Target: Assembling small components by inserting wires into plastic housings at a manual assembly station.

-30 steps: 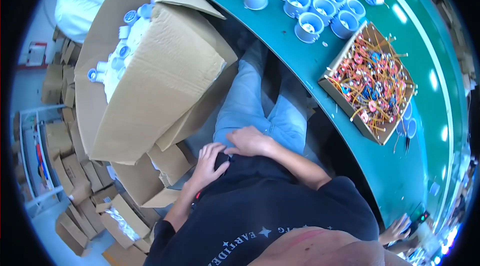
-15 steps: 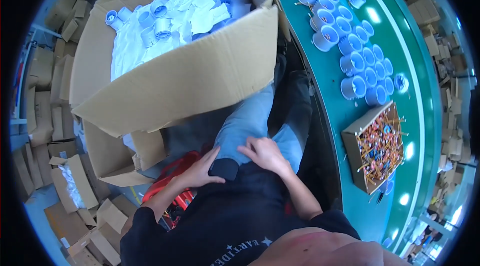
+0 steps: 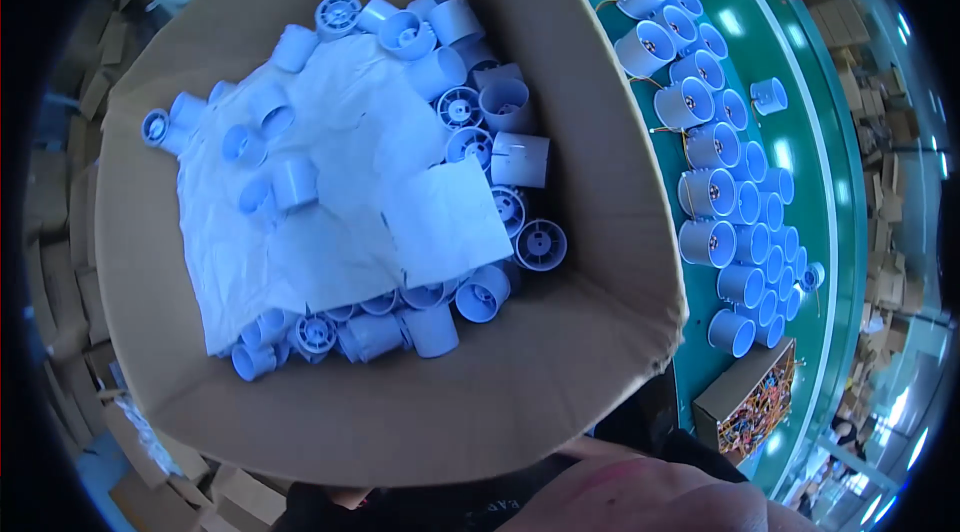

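A large cardboard box [image 3: 400, 432] stands right in front of me and hides most of my arms. Inside lie many pale blue-white plastic cups with slotted ends, such as the cup [image 3: 520, 160] near the right wall. A white sheet [image 3: 340, 182] covers the middle of the pile, with a few cups on top of it. Just below the near wall a patch of my left hand or wrist [image 3: 350, 497] shows, its fingers hidden. A strip of skin on my right side [image 3: 598, 448] shows at the box's lower right; that hand's fingers are out of sight.
On the right runs a green table [image 3: 815, 162] holding rows of similar cups [image 3: 708, 192], some with wires. A small open box [image 3: 725, 387] of wired parts [image 3: 765, 412] sits nearer me. Flattened and open cartons [image 3: 60, 222] fill the floor at left.
I have leaned forward over the large box, which now fills the view. My hands, earlier resting at my waist and lap with fingers visible, have gone behind its near wall.
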`<state>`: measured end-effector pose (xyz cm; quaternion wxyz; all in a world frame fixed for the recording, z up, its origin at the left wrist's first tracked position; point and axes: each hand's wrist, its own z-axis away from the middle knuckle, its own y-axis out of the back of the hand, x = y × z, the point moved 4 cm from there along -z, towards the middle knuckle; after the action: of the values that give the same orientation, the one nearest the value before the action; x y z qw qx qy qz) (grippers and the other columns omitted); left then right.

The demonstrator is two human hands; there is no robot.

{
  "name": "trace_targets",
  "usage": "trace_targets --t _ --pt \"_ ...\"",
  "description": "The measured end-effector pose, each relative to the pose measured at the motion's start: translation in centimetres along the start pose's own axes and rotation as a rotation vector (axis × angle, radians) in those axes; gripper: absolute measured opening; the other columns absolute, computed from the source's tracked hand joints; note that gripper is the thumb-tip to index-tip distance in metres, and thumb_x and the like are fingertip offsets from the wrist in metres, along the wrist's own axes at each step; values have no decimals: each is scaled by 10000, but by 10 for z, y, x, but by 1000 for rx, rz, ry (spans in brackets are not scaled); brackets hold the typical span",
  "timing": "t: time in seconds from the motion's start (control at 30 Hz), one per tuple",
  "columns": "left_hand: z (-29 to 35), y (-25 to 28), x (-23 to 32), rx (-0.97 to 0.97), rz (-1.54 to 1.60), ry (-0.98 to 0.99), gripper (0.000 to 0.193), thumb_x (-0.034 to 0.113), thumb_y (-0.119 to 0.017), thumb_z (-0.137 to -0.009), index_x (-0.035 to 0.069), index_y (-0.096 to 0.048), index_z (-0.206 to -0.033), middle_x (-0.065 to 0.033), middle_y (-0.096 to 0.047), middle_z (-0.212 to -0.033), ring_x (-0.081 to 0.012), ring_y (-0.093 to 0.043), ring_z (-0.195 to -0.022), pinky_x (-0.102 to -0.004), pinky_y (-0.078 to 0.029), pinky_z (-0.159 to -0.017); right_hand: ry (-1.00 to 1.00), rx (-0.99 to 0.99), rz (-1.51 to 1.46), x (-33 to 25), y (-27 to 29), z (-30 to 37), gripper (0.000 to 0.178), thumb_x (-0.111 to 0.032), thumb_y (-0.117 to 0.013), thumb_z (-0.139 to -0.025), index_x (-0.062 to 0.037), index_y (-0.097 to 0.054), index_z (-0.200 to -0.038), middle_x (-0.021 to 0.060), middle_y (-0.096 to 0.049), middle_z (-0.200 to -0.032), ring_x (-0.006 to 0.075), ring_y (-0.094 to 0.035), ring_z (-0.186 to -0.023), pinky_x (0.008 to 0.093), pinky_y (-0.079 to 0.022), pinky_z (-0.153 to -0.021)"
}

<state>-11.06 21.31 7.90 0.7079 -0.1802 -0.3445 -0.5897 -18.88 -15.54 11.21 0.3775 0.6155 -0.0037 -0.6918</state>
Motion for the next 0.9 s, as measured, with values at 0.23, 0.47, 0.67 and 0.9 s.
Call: trace_targets --t 0.23,0.47,0.67,0.9 --pt "-53 40 -10 -121 27 -123 1010 296 -873 -614 34 -315 -1415 -253 -317 -1434 -391 -343 -1329 -463 -314 -1089 -119 -88 13 -65 -64 -148 296 -304 -535 -888 -74 -670 -760 134 -646 -673 341 -653 -654 454 -504 -560" --pt "-89 7 -9 -117 119 -207 961 281 -868 -614 35 -348 -1383 -249 -347 -1404 -393 -372 -1299 -469 -334 -1068 -122 -259 37 -71 -96 -167 273 -290 -535 -878 -83 -664 -755 129 -641 -666 343 -646 -642 456 -497 -558" --pt "-64 1 -19 102 178 -140 919 268 -863 -613 36 -376 -1356 -246 -372 -1378 -395 -396 -1273 -474 -351 -1050 -10 167 -69 -83 -114 -148 259 -290 -545 -859 -84 -655 -746 143 -634 -660 349 -634 -632 457 -491 -564" --pt "-42 10 12 410 4 -119 835 242 -846 -621 40 -417 -1308 -232 -420 -1316 -397 -439 -1217 -472 -382 -1012 -34 -103 89 -113 -62 -148 282 -305 -553 -853 -63 -645 -739 160 -635 -665 364 -640 -668 472 -493 -575"
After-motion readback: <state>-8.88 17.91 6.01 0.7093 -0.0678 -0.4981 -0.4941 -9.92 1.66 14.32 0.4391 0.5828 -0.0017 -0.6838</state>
